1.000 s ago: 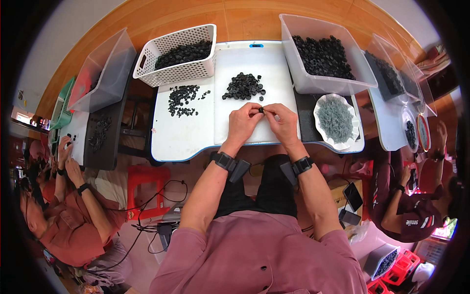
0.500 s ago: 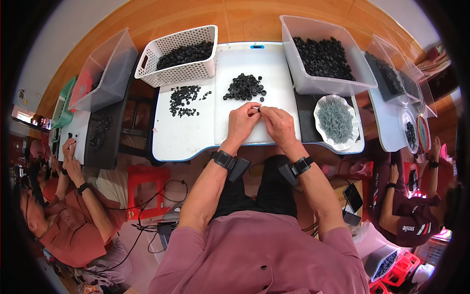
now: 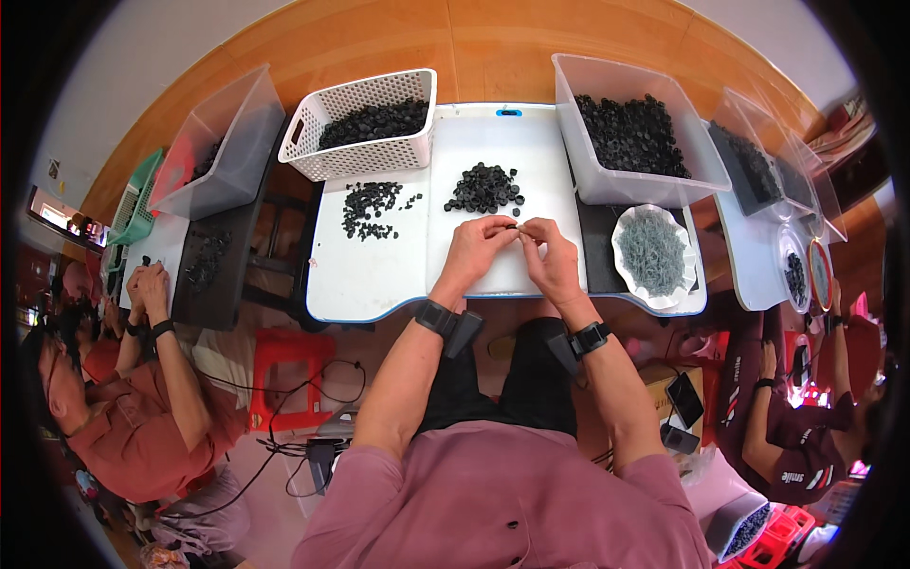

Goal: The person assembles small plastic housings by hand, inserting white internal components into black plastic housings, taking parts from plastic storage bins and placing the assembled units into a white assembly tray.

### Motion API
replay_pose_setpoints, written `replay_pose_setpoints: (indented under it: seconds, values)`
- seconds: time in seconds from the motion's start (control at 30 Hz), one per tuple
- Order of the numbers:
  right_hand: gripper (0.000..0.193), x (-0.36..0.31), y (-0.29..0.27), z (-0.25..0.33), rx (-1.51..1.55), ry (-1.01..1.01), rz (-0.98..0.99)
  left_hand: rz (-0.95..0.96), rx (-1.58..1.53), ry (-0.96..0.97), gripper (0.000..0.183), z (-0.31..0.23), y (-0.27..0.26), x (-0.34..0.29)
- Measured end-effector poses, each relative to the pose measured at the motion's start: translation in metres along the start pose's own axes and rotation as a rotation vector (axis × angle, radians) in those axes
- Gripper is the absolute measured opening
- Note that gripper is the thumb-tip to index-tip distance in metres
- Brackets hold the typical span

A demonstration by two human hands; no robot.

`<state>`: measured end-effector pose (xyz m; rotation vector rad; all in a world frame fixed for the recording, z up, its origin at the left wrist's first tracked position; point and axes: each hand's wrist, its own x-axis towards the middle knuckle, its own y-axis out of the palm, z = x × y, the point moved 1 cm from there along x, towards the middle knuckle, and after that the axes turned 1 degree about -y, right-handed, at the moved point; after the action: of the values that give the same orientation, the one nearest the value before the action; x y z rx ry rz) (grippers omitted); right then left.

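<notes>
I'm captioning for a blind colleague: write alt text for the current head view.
A person's left hand and right hand meet at the fingertips, holding a small dark piece over a white table. Beyond are two heaps of black parts, a white perforated basket and a translucent bin, both containing black parts; a frilled white dish of grey-green pieces sits at right.

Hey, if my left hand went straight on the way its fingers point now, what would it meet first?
Most likely your right hand: its fingertips are right by those of your left hand, at a small dark piece. Exact depth is unclear.
</notes>
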<state>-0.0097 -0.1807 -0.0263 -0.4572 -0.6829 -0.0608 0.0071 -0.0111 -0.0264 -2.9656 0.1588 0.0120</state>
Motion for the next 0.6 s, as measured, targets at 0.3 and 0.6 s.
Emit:
replay_pose_setpoints:
  seconds: [0.3, 0.6]
  values:
    - [0.01, 0.008, -0.002, -0.015, -0.011, 0.328, -0.054, -0.058, 0.13, 0.049, 0.026, -0.007, 0.004, -0.005]
    - [0.015, 0.012, 0.004, -0.018, -0.137, 0.173, 0.01, -0.075, 0.031, 0.086, 0.025, -0.007, 0.0, -0.009]
